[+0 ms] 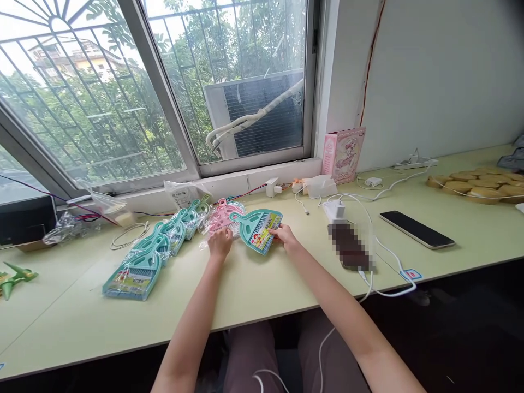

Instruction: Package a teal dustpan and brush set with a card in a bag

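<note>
My right hand (284,237) is closed on the right edge of a teal dustpan-and-brush set (254,228), thumb and fingers over its printed card. The set is tilted just above the table, its handle pointing left. My left hand (220,243) is curled closed at the near end of a pink dustpan set (223,215) in clear plastic. What its fingers pinch is hidden behind the knuckles. Left of it, several teal dustpan sets (133,273) in clear wrappers lie overlapping in a diagonal row.
A pixelated phone (351,245) with a white cable (393,262) lies right of my arm, and a black phone (417,229) farther right. A pink box (344,155) stands by the wall. Rolls of tape (487,184) are at far right. Crumpled plastic (69,228) is at left.
</note>
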Demonstrator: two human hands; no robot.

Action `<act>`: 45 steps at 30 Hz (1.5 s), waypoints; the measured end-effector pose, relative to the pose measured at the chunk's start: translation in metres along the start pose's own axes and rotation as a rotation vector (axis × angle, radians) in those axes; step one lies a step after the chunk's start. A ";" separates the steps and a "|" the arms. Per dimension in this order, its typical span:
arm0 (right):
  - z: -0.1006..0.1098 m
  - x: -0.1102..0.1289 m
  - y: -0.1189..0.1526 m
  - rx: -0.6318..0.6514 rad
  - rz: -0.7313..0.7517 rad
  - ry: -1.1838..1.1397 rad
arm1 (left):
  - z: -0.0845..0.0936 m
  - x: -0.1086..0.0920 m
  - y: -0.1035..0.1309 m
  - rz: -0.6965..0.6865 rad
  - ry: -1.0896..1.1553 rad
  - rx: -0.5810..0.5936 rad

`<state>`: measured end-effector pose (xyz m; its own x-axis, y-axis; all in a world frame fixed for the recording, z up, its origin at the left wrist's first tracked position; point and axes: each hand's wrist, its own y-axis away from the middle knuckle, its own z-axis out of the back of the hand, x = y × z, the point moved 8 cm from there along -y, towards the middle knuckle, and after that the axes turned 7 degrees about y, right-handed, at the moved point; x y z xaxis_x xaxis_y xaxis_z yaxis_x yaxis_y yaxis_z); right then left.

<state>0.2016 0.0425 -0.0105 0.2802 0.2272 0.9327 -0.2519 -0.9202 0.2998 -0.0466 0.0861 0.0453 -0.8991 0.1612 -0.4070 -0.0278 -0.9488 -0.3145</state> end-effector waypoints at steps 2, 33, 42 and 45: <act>-0.001 0.002 0.000 0.012 0.017 0.008 | 0.003 0.001 0.000 0.041 -0.048 -0.010; -0.007 0.004 0.003 0.044 0.066 0.122 | 0.003 0.005 0.000 0.046 -0.116 -0.131; -0.002 0.006 0.004 0.013 0.076 0.094 | -0.010 -0.001 0.001 -0.028 -0.265 -0.061; -0.003 0.005 0.004 0.017 0.078 0.093 | -0.011 -0.002 0.001 -0.047 -0.300 -0.049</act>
<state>0.1990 0.0412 -0.0044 0.1730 0.1827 0.9678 -0.2540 -0.9411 0.2230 -0.0400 0.0873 0.0363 -0.9863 0.1109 -0.1220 -0.0583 -0.9269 -0.3708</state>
